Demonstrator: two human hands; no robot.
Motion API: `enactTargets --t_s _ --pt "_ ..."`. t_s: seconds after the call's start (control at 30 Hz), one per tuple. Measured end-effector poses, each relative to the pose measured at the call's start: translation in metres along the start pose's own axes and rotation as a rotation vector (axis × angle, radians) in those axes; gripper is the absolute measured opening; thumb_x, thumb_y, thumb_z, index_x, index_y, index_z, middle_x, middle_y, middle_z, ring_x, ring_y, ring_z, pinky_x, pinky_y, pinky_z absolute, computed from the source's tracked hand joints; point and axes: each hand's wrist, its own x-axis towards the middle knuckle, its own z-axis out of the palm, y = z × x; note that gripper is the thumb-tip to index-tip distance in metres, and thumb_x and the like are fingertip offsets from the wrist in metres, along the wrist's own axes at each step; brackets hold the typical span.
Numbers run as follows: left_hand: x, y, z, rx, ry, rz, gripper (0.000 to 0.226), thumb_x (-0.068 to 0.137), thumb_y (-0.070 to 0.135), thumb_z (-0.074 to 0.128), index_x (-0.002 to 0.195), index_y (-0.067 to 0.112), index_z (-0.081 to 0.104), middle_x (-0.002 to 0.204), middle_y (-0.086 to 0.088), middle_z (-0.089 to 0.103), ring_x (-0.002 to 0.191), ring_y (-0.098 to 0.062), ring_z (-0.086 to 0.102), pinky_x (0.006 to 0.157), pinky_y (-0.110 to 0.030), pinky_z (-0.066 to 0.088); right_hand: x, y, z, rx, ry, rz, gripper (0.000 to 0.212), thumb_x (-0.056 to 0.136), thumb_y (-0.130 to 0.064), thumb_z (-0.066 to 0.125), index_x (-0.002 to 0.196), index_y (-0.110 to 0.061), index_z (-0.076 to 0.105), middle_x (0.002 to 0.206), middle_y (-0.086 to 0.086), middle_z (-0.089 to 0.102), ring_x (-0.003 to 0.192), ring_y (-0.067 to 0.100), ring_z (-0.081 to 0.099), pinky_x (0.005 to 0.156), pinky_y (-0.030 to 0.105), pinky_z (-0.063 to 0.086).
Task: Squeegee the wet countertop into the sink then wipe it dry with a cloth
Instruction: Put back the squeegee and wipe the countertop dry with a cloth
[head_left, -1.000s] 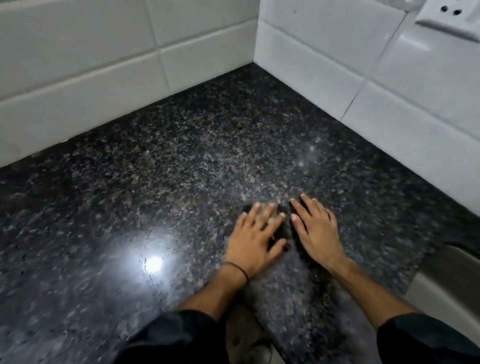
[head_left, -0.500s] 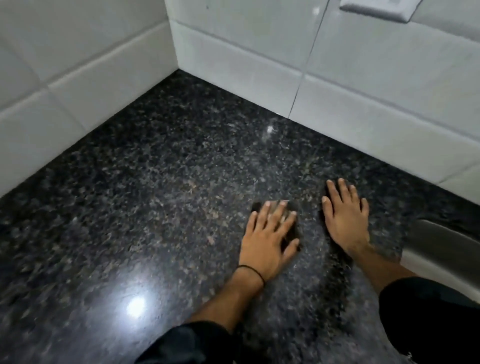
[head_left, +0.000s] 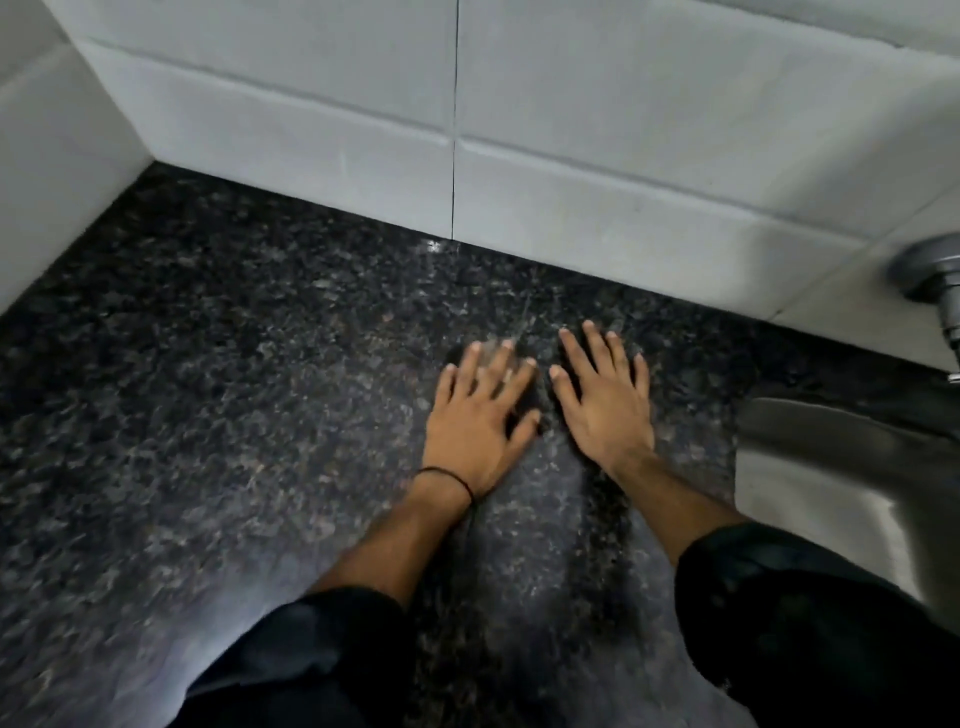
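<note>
The countertop (head_left: 234, 395) is dark speckled granite, with a paler smeared strip running between my forearms. My left hand (head_left: 478, 421) lies flat on it with fingers spread, pressing on a small dark cloth (head_left: 535, 421) that shows only as dark edges past the fingertips and beside the thumb. My right hand (head_left: 602, 405) rests flat on the stone just to the right, fingers apart, nothing in it. The steel sink (head_left: 831, 467) opens at the right, a short way from my right hand.
White tiled walls (head_left: 597, 171) meet the counter just beyond my fingertips and along the left side. A metal tap fitting (head_left: 930, 275) juts from the wall above the sink. Dark sleeves cover both forearms at the bottom.
Both hands have slid across the counter toward the back wall and the sink side. They were apart half a second ago and are now close together again.
</note>
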Motion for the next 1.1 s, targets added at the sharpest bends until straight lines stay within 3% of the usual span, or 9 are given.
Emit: enactTargets --t_s 0.07,0.13,0.23,0.33,0.43,0.53,0.63,0.83,1.1 --pt "0.017 -0.022 -0.005 0.017 -0.015 0.145 0.062 0.094 0.063 0.031 0.152 0.039 0.026 0.164 0.007 0.018 0.152 -0.025 0.011 0.120 -0.049 0.020 0.001 0.004 0.001 0.018 0.014 -0.004 0.054 0.103 -0.054 0.020 0.154 -0.039 0.021 0.165 -0.009 0.014 0.152 0.019 0.009 0.121 0.049 0.007" --pt "0.050 -0.071 -0.015 0.067 0.040 0.096 0.062 0.093 0.064 0.032 0.150 0.037 0.029 0.162 0.003 0.023 0.150 -0.029 0.018 0.116 -0.054 0.027 0.003 0.005 0.002 0.027 0.014 0.006 0.053 0.103 -0.053 0.019 0.154 -0.039 0.021 0.165 -0.009 0.013 0.152 0.018 0.009 0.122 0.049 0.007" --pt "0.103 -0.150 -0.040 0.049 0.073 -0.289 0.065 0.094 0.062 0.031 0.151 0.031 0.030 0.163 -0.004 0.021 0.149 -0.035 0.015 0.116 -0.057 0.023 0.004 0.002 0.002 0.020 0.028 0.010 0.052 0.104 -0.051 0.019 0.154 -0.038 0.022 0.165 -0.009 0.014 0.152 0.018 0.009 0.122 0.049 0.007" --pt "0.139 -0.143 -0.040 -0.020 0.106 -0.565 0.065 0.098 0.055 0.031 0.155 0.027 0.021 0.165 -0.007 0.008 0.150 -0.038 0.002 0.119 -0.059 0.008 0.004 0.002 0.002 0.004 0.030 0.014 0.052 0.103 -0.048 0.022 0.154 -0.037 0.023 0.165 -0.008 0.015 0.152 0.018 0.009 0.122 0.049 0.008" --pt "0.154 -0.076 -0.025 -0.013 0.068 -0.452 0.066 0.098 0.055 0.028 0.157 0.029 0.013 0.165 -0.009 -0.001 0.150 -0.040 -0.004 0.118 -0.059 0.001 0.007 0.001 0.002 -0.001 0.019 0.019 0.052 0.103 -0.045 0.021 0.155 -0.038 0.021 0.165 -0.009 0.013 0.152 0.018 0.008 0.122 0.049 0.006" --pt "0.132 -0.016 -0.008 0.007 -0.022 -0.076 0.063 0.098 0.059 0.025 0.155 0.036 0.013 0.166 -0.002 -0.001 0.152 -0.033 -0.003 0.120 -0.057 0.003 0.006 0.003 0.002 -0.011 0.020 0.017 0.053 0.102 -0.043 0.022 0.155 -0.037 0.023 0.165 -0.009 0.014 0.152 0.017 0.009 0.121 0.049 0.007" --pt "0.115 -0.023 -0.005 0.036 -0.077 0.244 0.063 0.094 0.065 0.028 0.152 0.041 0.022 0.165 0.008 0.011 0.152 -0.024 0.006 0.120 -0.053 0.016 0.001 0.004 0.005 -0.011 0.016 0.016 0.053 0.101 -0.041 0.023 0.154 -0.036 0.025 0.165 -0.009 0.015 0.152 0.017 0.010 0.121 0.049 0.007" --pt "0.134 -0.116 -0.030 -0.020 0.071 -0.289 0.063 0.095 0.063 0.033 0.151 0.037 0.027 0.165 0.003 0.011 0.151 -0.031 0.006 0.119 -0.056 0.012 0.009 0.003 0.005 -0.004 0.027 0.018 0.052 0.102 -0.040 0.024 0.154 -0.038 0.022 0.165 -0.010 0.014 0.152 0.017 0.009 0.121 0.049 0.007" --pt "0.016 0.004 0.003 -0.017 0.022 -0.063 0.061 0.097 0.061 0.029 0.153 0.040 0.021 0.165 0.007 0.008 0.153 -0.024 0.002 0.121 -0.048 0.009 0.007 0.002 0.005 -0.003 0.071 0.013 0.050 0.102 -0.036 0.027 0.152 -0.035 0.031 0.162 -0.007 0.025 0.150 0.020 0.019 0.119 0.051 0.013"
